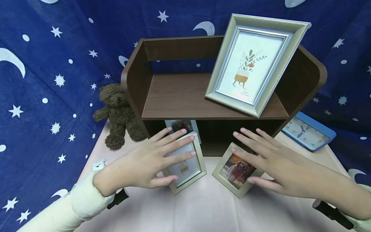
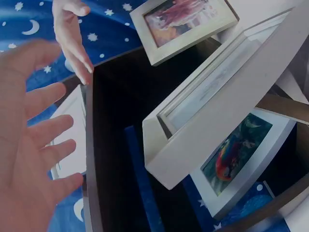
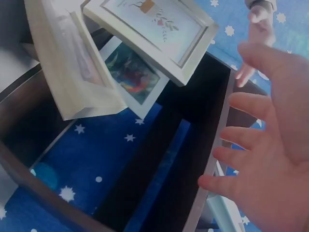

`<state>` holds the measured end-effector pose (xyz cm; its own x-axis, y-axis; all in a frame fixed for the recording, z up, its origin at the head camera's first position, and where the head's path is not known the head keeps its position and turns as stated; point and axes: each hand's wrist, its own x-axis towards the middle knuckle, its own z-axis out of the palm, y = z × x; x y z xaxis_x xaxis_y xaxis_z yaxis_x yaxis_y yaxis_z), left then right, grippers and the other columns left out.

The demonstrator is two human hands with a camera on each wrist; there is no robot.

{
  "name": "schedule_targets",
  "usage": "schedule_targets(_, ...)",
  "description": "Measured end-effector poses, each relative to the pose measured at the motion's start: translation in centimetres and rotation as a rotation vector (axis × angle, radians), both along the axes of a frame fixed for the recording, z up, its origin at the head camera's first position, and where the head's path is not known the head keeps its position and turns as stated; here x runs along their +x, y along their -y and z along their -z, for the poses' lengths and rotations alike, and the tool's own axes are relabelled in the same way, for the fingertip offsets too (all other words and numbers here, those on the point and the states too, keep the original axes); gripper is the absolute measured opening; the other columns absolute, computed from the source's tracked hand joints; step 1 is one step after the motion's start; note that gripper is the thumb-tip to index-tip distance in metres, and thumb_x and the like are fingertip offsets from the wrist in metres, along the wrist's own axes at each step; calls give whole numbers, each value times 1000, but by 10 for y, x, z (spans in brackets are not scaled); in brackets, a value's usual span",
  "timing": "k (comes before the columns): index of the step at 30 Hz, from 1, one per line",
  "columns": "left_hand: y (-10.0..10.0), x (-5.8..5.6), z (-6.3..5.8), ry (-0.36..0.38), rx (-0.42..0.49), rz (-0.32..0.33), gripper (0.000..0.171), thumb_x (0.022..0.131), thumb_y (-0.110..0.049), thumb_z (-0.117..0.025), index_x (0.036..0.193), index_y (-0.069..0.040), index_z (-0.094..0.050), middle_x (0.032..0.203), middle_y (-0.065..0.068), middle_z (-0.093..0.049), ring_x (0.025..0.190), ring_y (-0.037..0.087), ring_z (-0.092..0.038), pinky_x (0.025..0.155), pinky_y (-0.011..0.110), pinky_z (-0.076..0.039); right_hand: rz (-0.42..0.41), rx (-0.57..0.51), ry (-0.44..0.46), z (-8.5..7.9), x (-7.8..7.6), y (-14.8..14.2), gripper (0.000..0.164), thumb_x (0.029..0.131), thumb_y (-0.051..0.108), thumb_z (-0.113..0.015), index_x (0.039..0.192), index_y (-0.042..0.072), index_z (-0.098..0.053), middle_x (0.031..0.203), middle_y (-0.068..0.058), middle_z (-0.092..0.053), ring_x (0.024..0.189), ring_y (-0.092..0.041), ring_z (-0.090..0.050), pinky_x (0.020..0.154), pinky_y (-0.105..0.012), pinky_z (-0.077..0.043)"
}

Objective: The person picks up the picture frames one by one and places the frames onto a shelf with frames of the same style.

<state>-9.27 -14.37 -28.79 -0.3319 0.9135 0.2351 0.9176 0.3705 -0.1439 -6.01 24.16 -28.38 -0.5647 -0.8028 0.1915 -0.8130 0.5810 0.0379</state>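
My left hand [image 1: 152, 158] is held with fingers spread, overlapping a small gold photo frame [image 1: 200, 158] with a potted-plant print in the head view. Fingers likewise spread, my right hand [image 1: 278, 162] overlaps another small gold frame [image 1: 224, 161] holding a picture of a brown dog. In the wrist views a gap shows between the fingers and these frames, and neither hand grips anything. Both small frames stand tilted in front of the brown shelf [image 1: 176, 93]. Behind the left one, a white frame [image 2: 275, 140] with a parrot picture is partly hidden in the lower compartment.
A large silver-gold frame [image 1: 214, 93] with a plant print leans on the upper shelf's right side. A brown teddy bear [image 1: 116, 112] sits left of the shelf; a blue clock [image 1: 318, 141] lies tilted at its right. Starry blue cloth [image 1: 72, 42] hangs behind.
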Motion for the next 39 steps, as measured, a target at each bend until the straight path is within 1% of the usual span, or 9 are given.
schedule_targets(3,7,-1,-2,-48,159,22,49,104,-43,-45,145,-18,-54,155,8,-48,145,28,-43,117,52,-38,75,-75,-38,3,3,-6,64,95,49,-64,151,24,-46,158,-6,-41,149,-23,-32,126,-16,4)
schedule_targets(6,20,-3,1,-47,434,60,38,104,-33,-46,123,-11,-71,123,6,-72,114,22,-68,98,42,-55,144,-213,-65,8,7,-13,50,97,46,-60,141,20,-58,136,-2,-59,126,-18,-50,119,-4,-9)
schedule_targets(10,43,-8,17,23,845,83,33,101,-18,-52,92,-1,-78,86,8,-78,78,14,-73,72,25,-59,203,-359,-111,19,11,-26,46,100,44,-52,130,12,-66,116,-1,-66,104,-10,-54,96,-4,-37)
schedule_targets(13,59,-11,30,82,1043,-6,31,97,-6,-51,82,5,-77,78,13,-76,76,9,-72,70,14,-54,280,-365,-122,27,16,-36,39,97,39,-60,124,12,-68,108,-1,-69,84,0,-53,68,-10,-45)
schedule_targets(19,72,-13,42,169,1048,-346,23,87,8,-60,98,-2,-78,85,13,-76,83,-7,-67,70,5,-52,476,-242,-30,44,26,-56,43,79,21,-80,120,17,-69,80,10,-70,56,13,-31,43,-11,-29)
schedule_targets(23,70,-15,45,215,1079,-469,30,86,9,-65,111,-4,-75,98,16,-76,92,-4,-69,74,6,-55,558,-207,49,59,28,-65,43,79,21,-80,120,16,-69,79,14,-70,60,12,-39,45,-15,-32)
schedule_targets(29,62,-22,51,332,1127,-500,51,85,8,-69,134,-6,-63,125,18,-70,113,5,-66,85,13,-57,573,-287,96,80,32,-75,48,78,17,-82,124,17,-67,83,16,-70,69,13,-53,47,-13,-34)
schedule_targets(35,52,-27,53,393,1144,-509,70,83,9,-71,147,-12,-51,138,17,-62,121,1,-60,89,12,-55,565,-420,223,92,33,-74,55,84,15,-80,135,15,-60,112,1,-73,83,11,-62,58,-9,-46)
schedule_targets(39,47,-30,54,471,1195,-492,73,84,11,-69,150,-10,-47,141,19,-58,124,3,-59,89,14,-56,539,-580,315,108,34,-71,63,83,4,-79,140,18,-56,125,19,-66,91,9,-67,74,-2,-50)
